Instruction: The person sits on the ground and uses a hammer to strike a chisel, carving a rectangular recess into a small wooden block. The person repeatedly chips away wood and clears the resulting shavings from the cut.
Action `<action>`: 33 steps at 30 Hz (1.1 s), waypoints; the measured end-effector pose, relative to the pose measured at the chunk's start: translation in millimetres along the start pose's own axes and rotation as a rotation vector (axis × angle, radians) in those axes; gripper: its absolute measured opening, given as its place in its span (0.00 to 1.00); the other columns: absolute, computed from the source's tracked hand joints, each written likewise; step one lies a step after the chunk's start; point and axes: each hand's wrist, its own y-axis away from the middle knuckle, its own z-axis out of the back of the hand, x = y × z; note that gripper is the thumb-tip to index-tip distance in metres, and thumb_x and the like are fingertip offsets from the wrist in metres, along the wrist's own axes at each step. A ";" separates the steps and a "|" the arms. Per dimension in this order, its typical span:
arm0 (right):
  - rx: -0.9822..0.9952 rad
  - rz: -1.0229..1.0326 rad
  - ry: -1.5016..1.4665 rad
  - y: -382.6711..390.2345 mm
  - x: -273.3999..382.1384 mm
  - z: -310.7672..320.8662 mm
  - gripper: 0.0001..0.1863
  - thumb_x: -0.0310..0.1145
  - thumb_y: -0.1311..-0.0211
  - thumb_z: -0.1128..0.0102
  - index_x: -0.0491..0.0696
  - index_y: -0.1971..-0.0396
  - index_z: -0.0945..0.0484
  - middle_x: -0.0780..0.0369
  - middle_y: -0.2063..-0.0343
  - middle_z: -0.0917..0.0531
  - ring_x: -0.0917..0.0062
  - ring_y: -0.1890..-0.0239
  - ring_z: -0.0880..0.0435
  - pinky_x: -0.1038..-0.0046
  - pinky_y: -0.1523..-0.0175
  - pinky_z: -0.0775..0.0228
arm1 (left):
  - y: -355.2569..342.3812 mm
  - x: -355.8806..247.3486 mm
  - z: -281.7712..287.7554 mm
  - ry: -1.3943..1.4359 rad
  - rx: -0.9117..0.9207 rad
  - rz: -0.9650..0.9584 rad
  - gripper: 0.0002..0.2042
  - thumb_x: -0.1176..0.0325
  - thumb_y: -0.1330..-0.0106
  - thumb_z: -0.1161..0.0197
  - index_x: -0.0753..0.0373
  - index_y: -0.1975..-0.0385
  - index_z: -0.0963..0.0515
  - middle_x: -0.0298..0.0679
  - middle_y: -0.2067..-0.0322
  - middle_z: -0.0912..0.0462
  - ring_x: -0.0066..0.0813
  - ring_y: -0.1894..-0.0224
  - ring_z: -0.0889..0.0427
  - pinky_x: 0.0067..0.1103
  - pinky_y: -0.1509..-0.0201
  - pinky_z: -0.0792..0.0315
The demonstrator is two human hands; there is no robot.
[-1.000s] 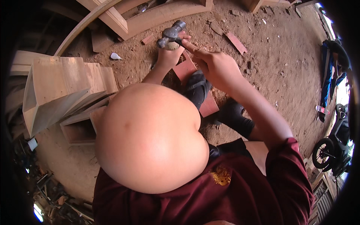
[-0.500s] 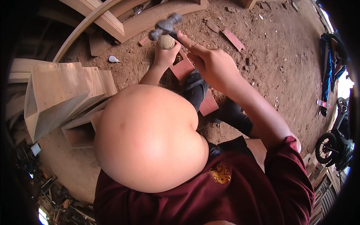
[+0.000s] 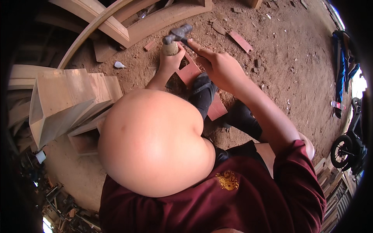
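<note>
In the head view, the right hand [image 3: 221, 68] is closed around the handle of a grey steel-headed hammer [image 3: 178, 34], whose head hangs just above a rounded tan wooden peg [image 3: 169, 49]. The left hand [image 3: 169, 62] is wrapped around that peg, holding it upright over the flat reddish wooden board [image 3: 190, 73] on the sandy dirt floor [image 3: 279, 58]. Pale stacked wooden frames [image 3: 62, 101] stand at the left.

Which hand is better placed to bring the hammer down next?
Right. The right hand grips the hammer, its head poised just above the round-topped tool that the left hand is wrapped around, so the left is likely busy steadying it.
</note>
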 end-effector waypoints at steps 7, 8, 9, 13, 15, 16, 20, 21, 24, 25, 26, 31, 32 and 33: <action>0.117 -0.081 0.033 13.7 -7.4 0.5 0.28 0.30 0.33 0.45 0.58 0.33 0.35 0.48 0.68 0.18 0.54 0.67 0.17 0.60 0.61 0.25 | 3.5 -29.1 -21.2 -0.185 0.198 0.007 0.10 0.79 0.35 0.43 0.63 0.55 0.26 0.39 0.51 0.18 0.26 0.48 0.21 0.23 0.44 0.27; 0.057 -0.085 -0.061 19.2 -13.6 -5.2 0.28 0.30 0.33 0.45 0.57 0.33 0.35 0.48 0.62 0.17 0.54 0.63 0.16 0.60 0.57 0.25 | 7.9 -25.8 -21.1 -0.165 0.187 0.056 0.08 0.80 0.36 0.44 0.63 0.59 0.27 0.40 0.51 0.18 0.27 0.49 0.20 0.23 0.45 0.27; 0.001 -0.074 -0.164 19.5 -17.8 -7.5 0.28 0.29 0.33 0.45 0.56 0.33 0.35 0.48 0.57 0.17 0.53 0.59 0.16 0.60 0.54 0.25 | 7.4 -30.5 -18.0 -0.158 0.167 0.103 0.06 0.81 0.36 0.44 0.63 0.63 0.27 0.41 0.52 0.18 0.27 0.50 0.20 0.23 0.46 0.27; -0.209 -0.181 -0.353 33.5 -26.8 17.2 0.30 0.27 0.30 0.49 0.58 0.30 0.40 0.52 0.51 0.18 0.68 0.54 0.16 0.68 0.52 0.27 | 5.3 -44.0 1.0 0.398 -0.081 0.090 0.11 0.88 0.41 0.46 0.62 0.66 0.32 0.49 0.57 0.18 0.35 0.58 0.16 0.27 0.55 0.21; -0.215 -0.320 -0.477 42.4 -25.8 33.1 0.31 0.27 0.30 0.51 0.60 0.29 0.42 0.63 0.67 0.26 0.80 0.69 0.28 0.77 0.66 0.36 | 4.3 -53.2 14.4 0.458 -0.185 0.109 0.12 0.88 0.40 0.46 0.61 0.66 0.33 0.50 0.56 0.19 0.34 0.52 0.19 0.28 0.51 0.22; -0.231 -0.372 -0.585 45.6 -25.9 37.3 0.31 0.26 0.29 0.52 0.60 0.28 0.43 0.74 0.82 0.34 0.91 0.84 0.39 0.84 0.79 0.44 | 3.3 -55.8 17.0 0.418 -0.160 0.112 0.11 0.87 0.40 0.46 0.60 0.66 0.34 0.50 0.56 0.19 0.33 0.52 0.19 0.27 0.52 0.22; -0.242 -0.484 -0.602 51.0 -32.8 35.4 0.30 0.27 0.28 0.52 0.60 0.28 0.43 0.74 0.82 0.34 0.91 0.84 0.38 0.85 0.79 0.44 | 7.0 -54.7 8.7 0.344 -0.059 0.115 0.10 0.85 0.38 0.46 0.59 0.67 0.33 0.47 0.58 0.19 0.30 0.53 0.19 0.21 0.58 0.21; -0.202 -0.491 -0.585 51.4 -31.3 34.7 0.30 0.27 0.29 0.52 0.60 0.28 0.43 0.72 0.79 0.32 0.90 0.81 0.37 0.83 0.76 0.41 | 10.8 -54.6 3.9 0.408 -0.052 0.182 0.09 0.84 0.38 0.46 0.60 0.68 0.33 0.47 0.58 0.19 0.30 0.53 0.19 0.22 0.56 0.22; -0.119 -0.434 -0.480 49.7 -23.9 29.7 0.31 0.24 0.31 0.52 0.58 0.29 0.41 0.62 0.64 0.26 0.82 0.67 0.29 0.78 0.62 0.32 | 16.8 -44.5 -2.6 0.308 0.000 0.045 0.07 0.83 0.37 0.46 0.60 0.70 0.32 0.45 0.60 0.17 0.30 0.52 0.19 0.27 0.47 0.25; -0.120 -0.361 -0.409 47.5 -21.2 27.7 0.31 0.23 0.31 0.50 0.57 0.30 0.39 0.57 0.54 0.24 0.77 0.57 0.24 0.76 0.54 0.30 | 15.3 -42.5 -5.3 0.321 0.009 0.021 0.07 0.83 0.38 0.46 0.60 0.71 0.32 0.45 0.61 0.17 0.31 0.51 0.19 0.28 0.47 0.25; -0.128 -0.286 -0.338 43.9 -18.9 26.0 0.30 0.23 0.32 0.49 0.56 0.31 0.38 0.51 0.44 0.22 0.73 0.48 0.18 0.74 0.47 0.28 | 12.9 -40.4 -7.8 0.334 0.017 -0.003 0.08 0.83 0.38 0.46 0.60 0.71 0.32 0.45 0.62 0.17 0.31 0.51 0.19 0.28 0.46 0.26; 0.029 0.015 -0.011 8.4 -14.6 12.9 0.29 0.26 0.36 0.43 0.60 0.35 0.32 0.53 0.63 0.15 0.56 0.68 0.16 0.62 0.64 0.23 | 12.3 -41.4 -33.4 0.149 0.069 0.008 0.05 0.83 0.40 0.43 0.65 0.67 0.26 0.41 0.63 0.15 0.28 0.56 0.17 0.25 0.50 0.25; 0.138 -0.002 0.099 -3.9 -14.4 18.8 0.29 0.25 0.37 0.42 0.58 0.36 0.31 0.52 0.65 0.16 0.55 0.69 0.17 0.63 0.65 0.24 | 14.1 -42.1 -42.4 0.178 0.082 -0.002 0.05 0.80 0.41 0.40 0.66 0.66 0.24 0.38 0.65 0.16 0.25 0.61 0.17 0.24 0.55 0.24; 0.250 -0.006 0.206 -11.5 -10.6 21.6 0.28 0.24 0.38 0.42 0.57 0.37 0.29 0.52 0.66 0.16 0.54 0.70 0.17 0.63 0.66 0.25 | 22.0 -25.8 -41.1 0.151 0.074 0.030 0.05 0.79 0.41 0.39 0.65 0.67 0.24 0.38 0.66 0.16 0.25 0.62 0.17 0.24 0.56 0.24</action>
